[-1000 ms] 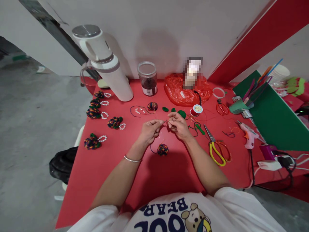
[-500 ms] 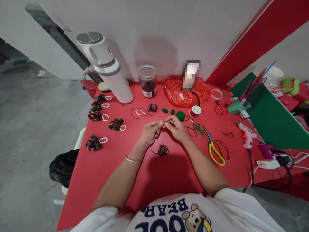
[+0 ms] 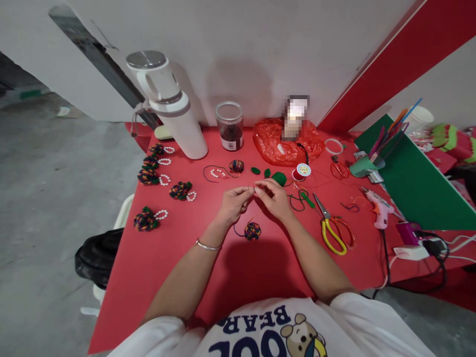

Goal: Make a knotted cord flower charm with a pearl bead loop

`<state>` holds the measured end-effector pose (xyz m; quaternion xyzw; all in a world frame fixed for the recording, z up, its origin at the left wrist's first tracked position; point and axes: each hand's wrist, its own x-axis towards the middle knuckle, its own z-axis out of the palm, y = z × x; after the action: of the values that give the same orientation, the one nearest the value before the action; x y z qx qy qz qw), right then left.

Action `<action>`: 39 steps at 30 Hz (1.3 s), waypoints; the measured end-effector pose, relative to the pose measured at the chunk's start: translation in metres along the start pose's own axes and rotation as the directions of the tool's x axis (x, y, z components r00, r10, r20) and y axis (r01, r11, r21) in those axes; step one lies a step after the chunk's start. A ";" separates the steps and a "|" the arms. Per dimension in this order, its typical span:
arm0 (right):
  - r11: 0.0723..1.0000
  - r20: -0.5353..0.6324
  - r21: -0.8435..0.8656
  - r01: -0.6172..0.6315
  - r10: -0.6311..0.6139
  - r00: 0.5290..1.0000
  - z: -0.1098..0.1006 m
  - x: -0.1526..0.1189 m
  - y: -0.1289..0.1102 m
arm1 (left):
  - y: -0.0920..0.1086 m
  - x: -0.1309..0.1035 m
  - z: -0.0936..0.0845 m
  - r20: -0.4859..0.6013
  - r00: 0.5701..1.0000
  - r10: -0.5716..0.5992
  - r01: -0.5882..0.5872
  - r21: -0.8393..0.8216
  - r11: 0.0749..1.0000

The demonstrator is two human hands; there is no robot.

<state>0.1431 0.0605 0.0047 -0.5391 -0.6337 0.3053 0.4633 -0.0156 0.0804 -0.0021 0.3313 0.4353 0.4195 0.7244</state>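
My left hand [image 3: 237,202] and my right hand [image 3: 274,197] meet fingertip to fingertip over the red table [image 3: 163,267]. Both are pinched closed, and what lies between the fingertips is too small to make out. Below them is a multicoloured yarn ball [image 3: 253,231] with a dark strand running off its left side. Beyond my hands lie a second yarn ball [image 3: 236,166], a short row of white beads [image 3: 217,173], small green leaf shapes [image 3: 255,170] and a green ball [image 3: 279,178]. A spool of red thread [image 3: 303,171] stands behind my right hand.
Several yarn pieces with bead loops [image 3: 146,219] line the left side. Yellow-handled scissors [image 3: 329,230], a pink glue gun [image 3: 381,208] and red-handled snips [image 3: 339,168] lie on the right. A white bottle [image 3: 184,131], jar [image 3: 229,126] and red bag [image 3: 269,144] stand at the back.
The view has shifted slightly, so the things on the left appear a little further right. My hands stay together, with the right fingers slightly more spread over the pinch.
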 end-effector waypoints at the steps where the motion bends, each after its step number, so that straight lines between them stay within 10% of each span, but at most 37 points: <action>1: 0.996 -0.007 -0.069 0.049 -0.050 0.999 -0.001 0.000 -0.001 | -0.001 0.000 -0.001 0.006 1.000 0.007 -0.007 0.017 1.000; 9: 0.904 0.046 -0.396 0.162 -0.157 0.987 -0.045 -0.046 -0.021 | -0.001 -0.003 -0.003 0.061 0.996 0.057 -0.061 0.067 0.996; 17: 0.611 -0.287 -0.727 -0.313 0.144 0.947 -0.144 -0.137 -0.014 | 0.007 -0.011 0.012 0.102 0.982 0.162 -0.171 0.081 0.982; 25: 0.931 -0.207 -0.362 -0.038 -0.041 0.977 -0.101 -0.103 -0.070 | 0.021 -0.042 0.049 0.258 0.936 0.242 -0.290 0.172 0.941; 39: 0.982 -0.211 -0.188 0.014 -0.054 0.976 -0.070 -0.066 -0.085 | 0.028 -0.063 0.068 0.367 0.929 0.053 -0.131 0.190 0.973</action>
<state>0.1725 -0.0305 0.0903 -0.5989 -0.6145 0.1767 0.4822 0.0202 0.0279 0.0708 0.4977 0.3215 0.3369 0.7318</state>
